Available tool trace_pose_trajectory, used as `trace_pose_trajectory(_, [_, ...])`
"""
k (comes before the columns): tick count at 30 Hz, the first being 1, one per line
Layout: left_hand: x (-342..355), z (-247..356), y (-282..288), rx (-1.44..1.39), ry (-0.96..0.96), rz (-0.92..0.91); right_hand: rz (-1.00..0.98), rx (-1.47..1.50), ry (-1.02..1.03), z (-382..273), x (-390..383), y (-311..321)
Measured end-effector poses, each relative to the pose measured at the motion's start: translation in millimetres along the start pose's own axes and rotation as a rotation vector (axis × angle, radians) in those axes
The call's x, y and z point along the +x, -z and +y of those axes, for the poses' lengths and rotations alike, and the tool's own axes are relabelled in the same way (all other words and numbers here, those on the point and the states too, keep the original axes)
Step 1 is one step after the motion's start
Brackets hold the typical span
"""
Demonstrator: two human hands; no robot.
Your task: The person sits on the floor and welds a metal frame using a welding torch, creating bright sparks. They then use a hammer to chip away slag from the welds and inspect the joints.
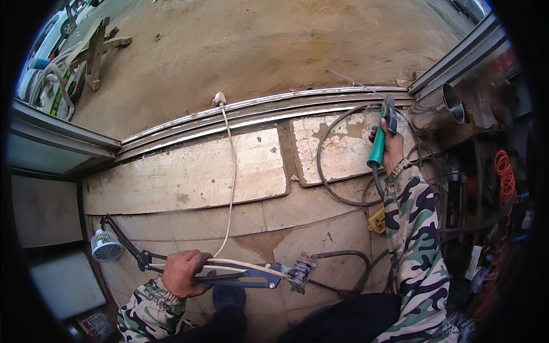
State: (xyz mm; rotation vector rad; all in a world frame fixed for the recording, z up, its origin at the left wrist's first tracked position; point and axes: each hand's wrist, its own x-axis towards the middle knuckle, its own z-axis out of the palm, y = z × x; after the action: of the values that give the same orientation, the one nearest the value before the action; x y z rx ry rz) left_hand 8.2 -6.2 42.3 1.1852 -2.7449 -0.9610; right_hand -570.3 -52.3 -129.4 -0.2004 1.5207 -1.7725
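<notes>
My left hand [184, 273] is wrapped round a black jointed lamp arm [243, 281], held low in front of my legs. A white caged lamp head [106, 246] hangs from the arm's left end, and a grimy metal clamp [301, 273] is at its right end. The pale cable [231, 171] runs along the arm and then away to a white plug [219, 99] at the door track. Farther off to the right, my right hand [392, 146] grips a green-handled welding electrode holder [378, 143]. A thin rod [354, 82] sticks out of it toward the left.
Metal sliding-door tracks [257, 114] cross ahead, with bare ground beyond. Two worn pale slabs [189, 171] lie before them. Black cable [321, 154] loops near my right arm, beside a yellow object [377, 220]. Tools and a coiled red hose [504, 177] crowd the right side.
</notes>
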Motion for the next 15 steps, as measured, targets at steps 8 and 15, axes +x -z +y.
trace_pose_trajectory(8, [-0.2, -0.9, -11.1, 0.008, 0.057, -0.016, -0.049, -1.088, 0.284, -7.9, -26.9, 32.4])
trace_pose_trajectory(15, [-2.3, -4.1, -23.0, -0.02, 0.043, 0.031, -0.27, -0.846, 0.214, -57.5, -184.8, 31.9])
